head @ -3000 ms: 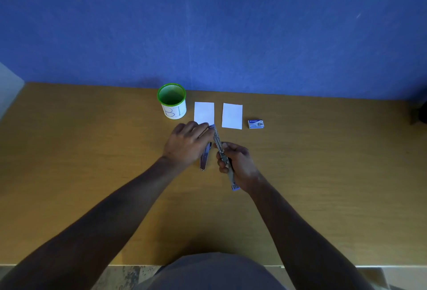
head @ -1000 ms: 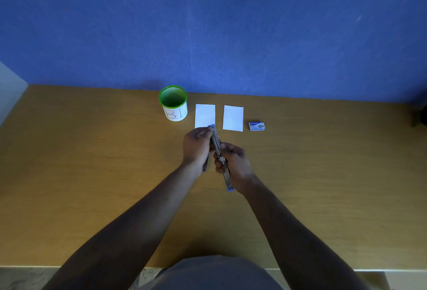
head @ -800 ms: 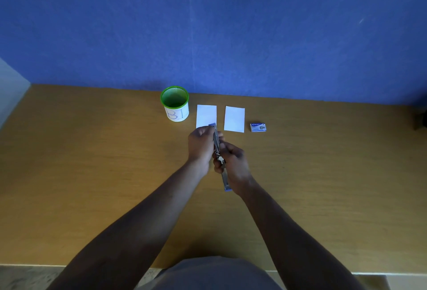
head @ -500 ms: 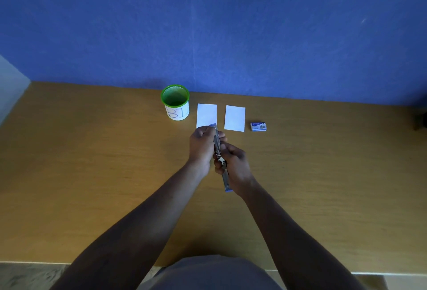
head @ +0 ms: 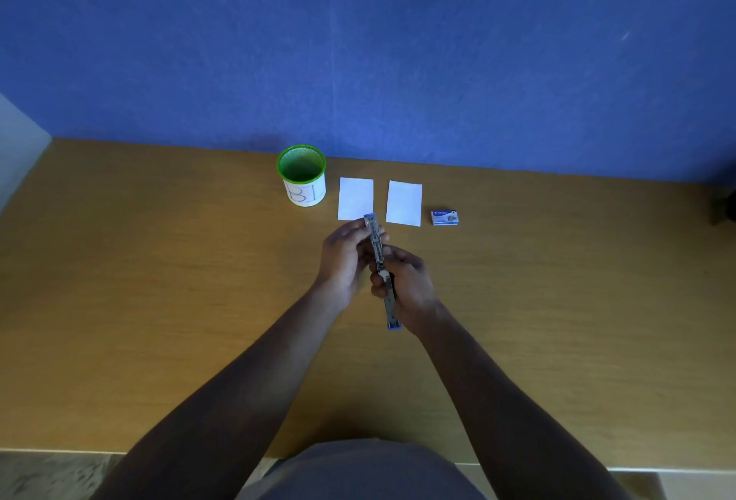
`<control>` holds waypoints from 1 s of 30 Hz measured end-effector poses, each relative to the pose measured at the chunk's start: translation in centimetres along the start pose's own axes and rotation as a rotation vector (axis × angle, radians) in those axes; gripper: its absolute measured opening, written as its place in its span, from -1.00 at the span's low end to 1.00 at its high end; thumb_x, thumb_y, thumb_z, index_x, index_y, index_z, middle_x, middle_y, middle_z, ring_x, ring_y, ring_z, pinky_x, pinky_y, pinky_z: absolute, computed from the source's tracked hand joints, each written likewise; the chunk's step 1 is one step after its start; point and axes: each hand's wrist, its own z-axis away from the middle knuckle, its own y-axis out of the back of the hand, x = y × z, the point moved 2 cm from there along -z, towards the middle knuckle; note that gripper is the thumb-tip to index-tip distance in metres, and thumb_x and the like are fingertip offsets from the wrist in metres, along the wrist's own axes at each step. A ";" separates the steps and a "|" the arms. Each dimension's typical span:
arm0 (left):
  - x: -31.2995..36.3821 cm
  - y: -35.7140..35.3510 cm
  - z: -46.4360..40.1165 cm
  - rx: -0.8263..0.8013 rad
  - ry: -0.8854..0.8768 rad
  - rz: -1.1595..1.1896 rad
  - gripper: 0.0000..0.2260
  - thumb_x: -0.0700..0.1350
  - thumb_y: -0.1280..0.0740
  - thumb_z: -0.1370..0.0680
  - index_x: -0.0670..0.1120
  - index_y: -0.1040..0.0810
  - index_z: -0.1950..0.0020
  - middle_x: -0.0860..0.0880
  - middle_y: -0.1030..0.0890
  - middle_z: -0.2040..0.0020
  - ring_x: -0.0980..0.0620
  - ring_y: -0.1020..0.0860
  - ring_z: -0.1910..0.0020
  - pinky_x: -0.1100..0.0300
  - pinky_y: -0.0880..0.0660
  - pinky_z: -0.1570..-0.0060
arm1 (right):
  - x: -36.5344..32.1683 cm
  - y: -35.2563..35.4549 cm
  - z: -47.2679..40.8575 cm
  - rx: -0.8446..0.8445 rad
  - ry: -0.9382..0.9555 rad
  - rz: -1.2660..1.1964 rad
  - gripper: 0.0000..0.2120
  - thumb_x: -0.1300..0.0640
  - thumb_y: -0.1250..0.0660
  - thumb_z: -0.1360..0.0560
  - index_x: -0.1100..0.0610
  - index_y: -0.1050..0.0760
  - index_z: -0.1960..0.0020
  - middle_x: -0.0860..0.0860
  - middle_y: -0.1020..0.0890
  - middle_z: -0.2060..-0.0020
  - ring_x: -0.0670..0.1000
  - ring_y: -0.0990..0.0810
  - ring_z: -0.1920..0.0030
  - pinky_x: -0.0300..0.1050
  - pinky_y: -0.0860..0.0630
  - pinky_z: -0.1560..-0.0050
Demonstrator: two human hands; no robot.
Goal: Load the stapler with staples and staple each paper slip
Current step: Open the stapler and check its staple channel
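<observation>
Both hands are holding the stapler (head: 381, 268) over the desk (head: 159, 300), long axis running away from the person. Right hand (head: 406, 284) is wrapping the near half, left hand (head: 342, 256) pinching the far end. Staple box (head: 445, 217) is sitting nearer the right hand.

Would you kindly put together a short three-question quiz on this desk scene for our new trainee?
1. True or false: both paper slips lie flat on the table, beyond the hands.
2. Which hand grips the stapler nearer the person: (a) the left hand, (b) the right hand?
3. Fill in: the staple box lies to the ____ of the right paper slip.

Key
1. True: the left paper slip and the right one both lie flat, past the green cup.
2. (b).
3. Right.
</observation>
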 end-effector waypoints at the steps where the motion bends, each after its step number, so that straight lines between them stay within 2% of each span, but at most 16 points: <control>1: -0.1 0.0 0.0 0.003 0.001 -0.002 -0.83 -0.23 -0.25 -0.56 -0.26 -0.59 -0.04 -0.26 -0.65 0.06 -0.10 -0.65 0.16 0.13 -0.55 0.20 | 0.0 0.0 -0.1 0.012 0.002 0.009 -0.75 0.30 -0.09 -0.65 0.28 -0.54 0.02 0.11 -0.46 0.33 -0.03 -0.38 0.41 -0.17 -0.25 0.44; 5: -0.9 0.1 -0.2 0.030 0.061 0.051 -0.74 -0.14 -0.17 -0.60 -0.21 -0.62 0.07 -0.17 -0.68 0.17 -0.06 -0.61 0.24 0.14 -0.48 0.26 | -0.3 0.1 -0.3 0.137 0.067 0.193 -0.75 0.27 -0.14 -0.65 0.35 -0.55 0.05 0.15 -0.42 0.33 0.00 -0.33 0.44 -0.18 -0.23 0.46; 8: -1.4 0.0 -0.1 0.042 0.144 0.177 -0.69 -0.11 -0.11 -0.64 -0.21 -0.60 0.07 -0.15 -0.68 0.19 -0.02 -0.58 0.34 0.23 -0.48 0.41 | -1.3 0.3 -0.4 0.181 0.257 0.686 -0.77 0.21 -0.19 -0.64 0.22 -0.60 0.05 0.09 -0.54 0.37 0.07 -0.44 0.38 -0.13 -0.36 0.34; 10: -1.5 -0.2 0.0 0.041 0.181 0.279 -0.67 -0.10 -0.07 -0.64 -0.22 -0.56 0.09 -0.13 -0.65 0.30 0.00 -0.50 0.41 0.28 -0.46 0.47 | -2.3 0.1 -0.3 0.217 0.379 1.002 -0.78 0.18 -0.19 -0.62 0.19 -0.59 0.05 0.12 -0.65 0.27 0.16 -0.55 0.23 -0.06 -0.44 0.21; 12: -1.5 -0.2 0.0 0.046 0.206 0.332 -0.65 -0.06 -0.06 -0.63 -0.24 -0.56 0.06 -0.13 -0.66 0.31 0.00 -0.55 0.41 0.24 -0.50 0.39 | -3.4 -0.3 -0.1 0.241 0.489 1.139 -0.80 0.22 -0.19 -0.60 0.24 -0.54 0.09 0.20 -0.64 0.21 0.26 -0.56 0.18 -0.01 -0.41 0.22; 15: -1.4 0.0 -0.1 0.038 0.217 0.335 -0.59 -0.02 -0.02 -0.62 -0.24 -0.58 -0.06 -0.16 -0.70 0.11 -0.04 -0.66 0.13 0.09 -0.51 0.13 | -5.2 -1.4 0.5 0.271 0.659 1.328 -0.90 0.34 -0.22 -0.52 0.27 -0.51 0.07 0.23 -0.56 0.20 0.29 -0.56 0.25 -0.08 -0.29 0.32; 17: -1.1 0.0 -0.1 0.014 0.215 0.360 -0.57 -0.02 0.00 -0.62 -0.24 -0.56 -0.16 -0.16 -0.70 0.04 -0.05 -0.64 0.01 0.06 -0.49 0.04 | -6.1 -2.1 1.1 0.318 0.767 1.440 -0.83 0.44 -0.30 -0.40 0.28 -0.53 0.04 0.22 -0.55 0.22 0.27 -0.59 0.30 -0.12 -0.30 0.38; 19: -0.6 -0.3 -0.2 -0.014 0.189 0.407 -0.58 -0.04 -0.01 -0.60 -0.23 -0.58 -0.12 -0.13 -0.71 0.06 -0.03 -0.63 0.03 0.10 -0.49 0.05 | -6.2 -2.5 1.4 0.366 0.872 1.494 -0.70 0.49 -0.37 -0.29 0.31 -0.57 0.00 0.23 -0.57 0.22 0.25 -0.61 0.30 -0.08 -0.43 0.43; 21: -0.1 -0.9 -0.1 -0.057 0.156 0.418 -0.63 -0.07 -0.05 -0.55 -0.19 -0.61 0.01 -0.08 -0.70 0.16 0.02 -0.60 0.13 0.18 -0.48 0.11 | -5.3 -2.9 1.4 0.292 0.856 1.623 -0.63 0.43 -0.34 -0.38 0.34 -0.53 -0.20 0.29 -0.59 0.05 0.30 -0.64 0.13 0.07 -0.57 0.23; 23: -0.1 -1.5 0.0 -0.067 0.156 0.407 -0.66 -0.10 -0.08 -0.52 -0.17 -0.63 0.08 -0.04 -0.67 0.24 0.05 -0.58 0.23 0.24 -0.47 0.17 | -4.4 -2.7 1.0 0.189 0.726 1.762 -0.57 0.32 -0.21 -0.54 0.33 -0.38 -0.40 0.31 -0.53 -0.20 0.31 -0.60 -0.09 0.15 -0.54 -0.05; 24: -0.2 -1.4 0.0 -0.055 0.151 0.429 -0.68 -0.13 -0.08 -0.52 -0.18 -0.62 0.13 -0.05 -0.65 0.27 0.05 -0.59 0.28 0.25 -0.49 0.24 | -4.5 -2.7 1.0 0.180 0.728 1.773 -0.58 0.30 -0.22 -0.54 0.32 -0.39 -0.40 0.30 -0.54 -0.19 0.30 -0.60 -0.10 0.15 -0.55 -0.05; 26: -0.3 -1.1 -0.1 -0.043 0.129 0.483 -0.69 -0.16 -0.07 -0.54 -0.20 -0.59 0.16 -0.09 -0.67 0.26 0.03 -0.64 0.30 0.27 -0.52 0.30 | -5.7 -2.7 1.1 0.215 0.796 1.691 -0.65 0.40 -0.36 -0.39 0.35 -0.54 -0.17 0.30 -0.60 0.06 0.31 -0.65 0.13 0.12 -0.60 0.22; 27: -0.4 -0.9 -0.1 -0.049 0.128 0.485 -0.67 -0.15 -0.06 -0.55 -0.23 -0.59 0.09 -0.12 -0.70 0.18 0.02 -0.68 0.22 0.22 -0.55 0.24 | -6.4 -2.7 1.1 0.250 0.823 1.637 -0.69 0.45 -0.38 -0.32 0.35 -0.57 -0.06 0.28 -0.59 0.17 0.30 -0.64 0.25 0.09 -0.58 0.36; 29: -0.4 -0.8 -0.1 -0.071 0.144 0.482 -0.63 -0.12 -0.03 -0.57 -0.27 -0.58 -0.06 -0.18 -0.70 0.03 -0.03 -0.69 0.07 0.15 -0.56 0.12 | -7.3 -2.3 1.2 0.325 0.864 1.557 -0.75 0.46 -0.38 -0.31 0.32 -0.59 0.02 0.23 -0.57 0.25 0.27 -0.61 0.33 0.00 -0.52 0.48; 30: -0.4 -0.9 -0.1 -0.082 0.152 0.493 -0.63 -0.12 -0.03 -0.57 -0.28 -0.56 -0.09 -0.19 -0.70 0.02 -0.04 -0.69 0.06 0.15 -0.57 0.13 | -7.4 -2.2 1.4 0.358 0.894 1.546 -0.77 0.42 -0.36 -0.34 0.30 -0.59 0.02 0.22 -0.58 0.25 0.26 -0.62 0.32 -0.02 -0.50 0.48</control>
